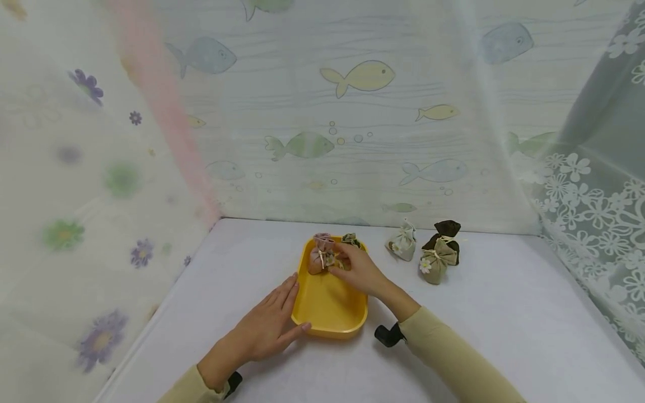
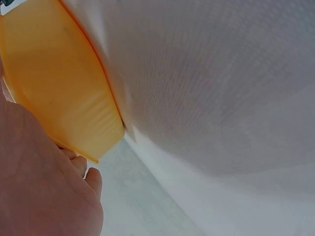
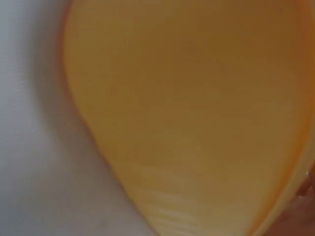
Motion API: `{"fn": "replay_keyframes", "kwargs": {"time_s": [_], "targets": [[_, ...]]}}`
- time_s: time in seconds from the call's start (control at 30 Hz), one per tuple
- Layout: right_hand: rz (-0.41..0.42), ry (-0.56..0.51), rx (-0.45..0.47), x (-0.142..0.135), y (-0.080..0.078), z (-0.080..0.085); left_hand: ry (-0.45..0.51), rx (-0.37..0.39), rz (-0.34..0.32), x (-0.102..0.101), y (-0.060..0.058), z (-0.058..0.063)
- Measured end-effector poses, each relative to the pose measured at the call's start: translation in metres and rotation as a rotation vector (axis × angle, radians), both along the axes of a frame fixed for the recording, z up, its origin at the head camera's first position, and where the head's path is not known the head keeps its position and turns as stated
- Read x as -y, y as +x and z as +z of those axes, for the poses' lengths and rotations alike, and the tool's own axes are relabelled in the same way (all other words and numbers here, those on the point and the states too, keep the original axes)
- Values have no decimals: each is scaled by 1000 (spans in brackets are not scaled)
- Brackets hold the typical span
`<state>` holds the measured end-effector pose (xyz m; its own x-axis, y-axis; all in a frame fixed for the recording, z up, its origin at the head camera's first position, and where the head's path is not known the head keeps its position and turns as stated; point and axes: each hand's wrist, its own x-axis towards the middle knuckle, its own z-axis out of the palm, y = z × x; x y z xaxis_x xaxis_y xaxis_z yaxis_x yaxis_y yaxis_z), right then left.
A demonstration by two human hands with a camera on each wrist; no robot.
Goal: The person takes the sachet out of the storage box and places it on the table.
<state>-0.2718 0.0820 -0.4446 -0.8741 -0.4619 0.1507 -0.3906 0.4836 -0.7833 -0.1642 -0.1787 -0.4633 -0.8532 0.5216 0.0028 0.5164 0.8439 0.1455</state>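
A yellow tray sits on the white table in front of me. My left hand lies along its left side, fingers straight against the wall and thumb at the near corner; the left wrist view shows this hand beside the tray wall. Over the tray's far part, my right hand has thumb and fingers bent at the right side of a small pink tied pouch and seems to pinch it. Behind those fingers shows the top of a dark green patterned pouch, its body mostly hidden.
Right of the tray stand a pale grey pouch, a tan pouch with a white flower and a dark brown pouch behind it. A fish-print curtain hangs at the table's far edge. The right wrist view is mostly tray wall.
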Motion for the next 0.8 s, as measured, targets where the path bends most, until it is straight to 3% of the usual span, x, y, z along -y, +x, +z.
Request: {"fn": "replay_keyframes", "kwargs": {"time_s": [0.37,0.63,0.8], "targets": [[-60,-19,29,14,-20,-5,-12,10,0,-2,0,1],[-129,-70,11,19,-18,-8,1,25,1,-1,1,-1],[-100,-118,-11,19,-15,-5,2,16,0,-1,0,-1]]}}
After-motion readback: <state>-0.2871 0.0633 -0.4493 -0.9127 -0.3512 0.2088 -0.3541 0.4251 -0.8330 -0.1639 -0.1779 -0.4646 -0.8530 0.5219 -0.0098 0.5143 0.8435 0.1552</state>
